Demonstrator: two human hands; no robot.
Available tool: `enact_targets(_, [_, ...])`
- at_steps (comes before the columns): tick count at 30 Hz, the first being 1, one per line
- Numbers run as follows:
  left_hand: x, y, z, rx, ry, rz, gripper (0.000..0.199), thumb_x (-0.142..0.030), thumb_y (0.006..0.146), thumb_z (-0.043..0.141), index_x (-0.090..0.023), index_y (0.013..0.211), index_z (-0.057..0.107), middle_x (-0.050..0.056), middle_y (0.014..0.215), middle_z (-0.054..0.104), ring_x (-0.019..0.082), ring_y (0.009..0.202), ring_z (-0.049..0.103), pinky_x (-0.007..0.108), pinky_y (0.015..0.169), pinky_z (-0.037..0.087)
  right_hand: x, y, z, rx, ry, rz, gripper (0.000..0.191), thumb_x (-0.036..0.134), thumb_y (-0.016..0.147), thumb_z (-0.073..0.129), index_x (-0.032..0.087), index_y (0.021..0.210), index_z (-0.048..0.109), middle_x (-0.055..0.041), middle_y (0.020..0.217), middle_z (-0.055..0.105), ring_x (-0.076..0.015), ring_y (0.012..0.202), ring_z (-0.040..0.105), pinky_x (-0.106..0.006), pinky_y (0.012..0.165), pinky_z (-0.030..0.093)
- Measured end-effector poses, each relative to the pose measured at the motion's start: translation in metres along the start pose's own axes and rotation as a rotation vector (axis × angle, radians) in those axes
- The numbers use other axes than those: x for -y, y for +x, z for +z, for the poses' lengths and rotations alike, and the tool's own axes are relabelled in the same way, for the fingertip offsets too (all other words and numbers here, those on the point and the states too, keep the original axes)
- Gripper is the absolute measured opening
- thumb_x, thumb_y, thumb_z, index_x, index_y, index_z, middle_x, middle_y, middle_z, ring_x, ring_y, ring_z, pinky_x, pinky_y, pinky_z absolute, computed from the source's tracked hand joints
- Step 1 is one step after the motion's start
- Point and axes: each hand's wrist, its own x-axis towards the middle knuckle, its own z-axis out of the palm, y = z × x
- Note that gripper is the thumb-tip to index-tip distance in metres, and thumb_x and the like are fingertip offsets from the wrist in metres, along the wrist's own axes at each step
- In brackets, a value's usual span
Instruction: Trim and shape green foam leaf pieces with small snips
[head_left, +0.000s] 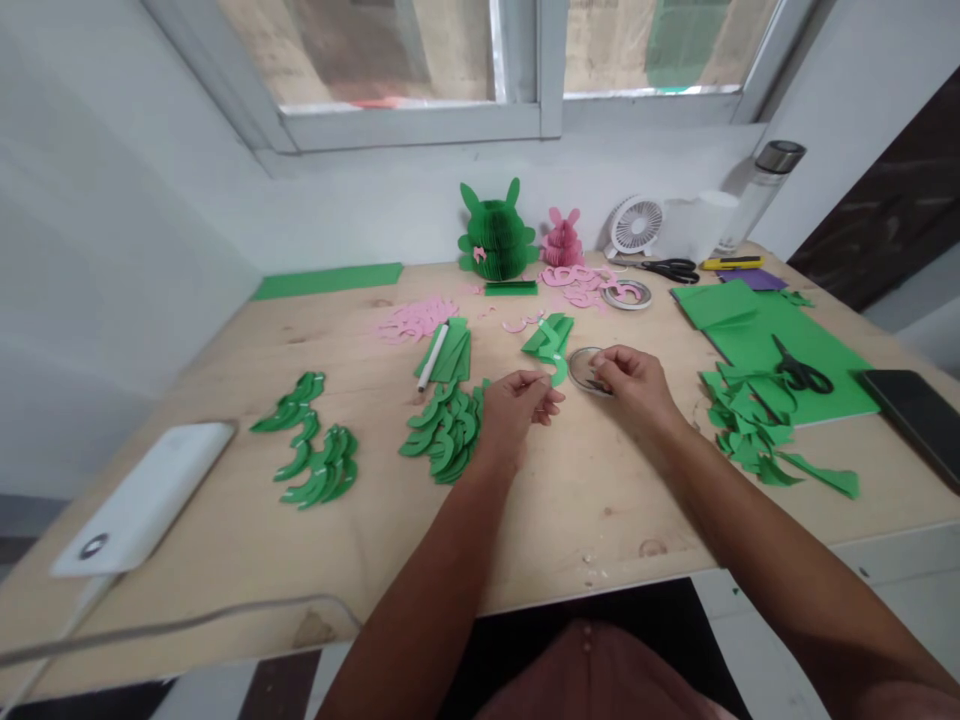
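Observation:
Bent fingertips of my left hand (521, 405) pinch a small curved green paper piece (559, 372) that carries a white strip. Just right of it, my right hand (630, 380) is closed at the edge of a thin ring-shaped tape roll (571, 372). A small dark pointed shape shows below those fingertips, too small to make out. Folded green paper pieces (549, 336) lie beyond my hands. Beside my left wrist is a pile of green curved cutouts (442, 440). Farther left, more green cutouts (322, 470) with white strips lie in overlapping rows.
A white marker (433, 357) rests on green strips. Pink scraps (420, 320), another tape roll (637, 300) and paper figures (496, 240) stand behind. At right are black scissors (801, 370), green scraps (750, 420) and a phone (915, 420); a white power bank (150, 495) lies left.

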Motion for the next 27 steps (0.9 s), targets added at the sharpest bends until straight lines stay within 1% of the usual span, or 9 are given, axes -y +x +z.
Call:
enact_targets(2, [-0.001,0.0,-0.001,-0.007,-0.034,-0.005,0.018,-0.024,0.064,0.066,-0.013,0.075,0.059,0.004,0.061,0.066,0.008,0.045,0.054,0.019,0.045,0.04,-0.004,0.004,-0.007,-0.045,-0.117,-0.028,0.018,0.032,0.071,0.055,0.015,0.07,0.06,0.0025,0.054,0.051,-0.0097,0.049,0.042,-0.023,0.049,0.032])
enact_targets(7, [-0.001,-0.001,-0.002,-0.021,-0.076,-0.016,0.02,-0.026,0.064,0.067,-0.014,0.077,0.058,0.005,0.065,0.068,0.009,0.048,0.056,0.021,0.048,0.042,-0.005,0.009,-0.023,-0.111,-0.567,-0.071,0.02,0.029,0.074,0.049,0.017,0.076,0.065,-0.0018,0.063,0.062,-0.0141,0.057,0.052,-0.025,0.054,0.035])
enact_targets(10, [0.0,-0.001,-0.002,-0.024,-0.091,-0.018,0.021,-0.027,0.064,0.067,-0.014,0.078,0.059,0.004,0.064,0.067,0.009,0.049,0.056,0.021,0.049,0.043,-0.002,0.01,-0.028,-0.089,-0.788,-0.056,0.02,0.028,0.075,0.048,0.019,0.078,0.066,-0.0029,0.069,0.066,-0.0156,0.062,0.056,-0.025,0.055,0.035])
enact_targets(13, [0.0,0.0,-0.002,-0.011,-0.088,-0.022,0.02,-0.026,0.064,0.066,-0.013,0.078,0.06,0.002,0.059,0.064,0.008,0.047,0.055,0.021,0.048,0.043,0.002,0.01,-0.03,-0.019,-0.946,-0.039,0.021,0.027,0.076,0.048,0.02,0.082,0.067,-0.0037,0.076,0.069,-0.0166,0.066,0.057,-0.025,0.055,0.033])
enact_targets(16, [0.001,0.0,-0.002,0.006,-0.107,-0.039,0.021,-0.026,0.064,0.067,-0.012,0.078,0.06,0.001,0.056,0.063,0.008,0.046,0.054,0.02,0.048,0.042,0.004,0.01,-0.031,0.044,-1.048,-0.019,0.023,0.027,0.077,0.048,0.021,0.086,0.068,-0.0046,0.081,0.07,-0.0178,0.07,0.058,-0.025,0.055,0.032])
enact_targets(19, [0.001,0.0,-0.001,0.012,-0.138,-0.06,0.023,-0.026,0.063,0.067,-0.012,0.08,0.06,0.002,0.058,0.064,0.008,0.048,0.055,0.02,0.048,0.043,0.007,0.008,-0.03,0.082,-1.109,-0.012,0.024,0.028,0.078,0.047,0.022,0.087,0.068,-0.0048,0.083,0.07,-0.0183,0.072,0.059,-0.026,0.055,0.031])
enact_targets(23, [0.001,-0.001,-0.001,0.008,-0.125,-0.077,0.024,-0.025,0.064,0.067,-0.012,0.082,0.059,0.004,0.061,0.066,0.009,0.049,0.056,0.021,0.05,0.044,0.01,0.005,-0.028,0.13,-1.124,-0.035,0.022,0.027,0.079,0.048,0.021,0.086,0.068,-0.0047,0.085,0.07,-0.0175,0.074,0.059,-0.026,0.057,0.033])
enact_targets(27, [0.001,0.0,-0.001,-0.001,-0.107,-0.065,0.024,-0.026,0.065,0.068,-0.013,0.083,0.059,0.004,0.063,0.067,0.009,0.05,0.057,0.021,0.051,0.045,0.011,0.004,-0.027,0.145,-1.135,-0.067,0.02,0.028,0.079,0.049,0.021,0.085,0.067,-0.0048,0.087,0.069,-0.0178,0.076,0.058,-0.026,0.058,0.034])
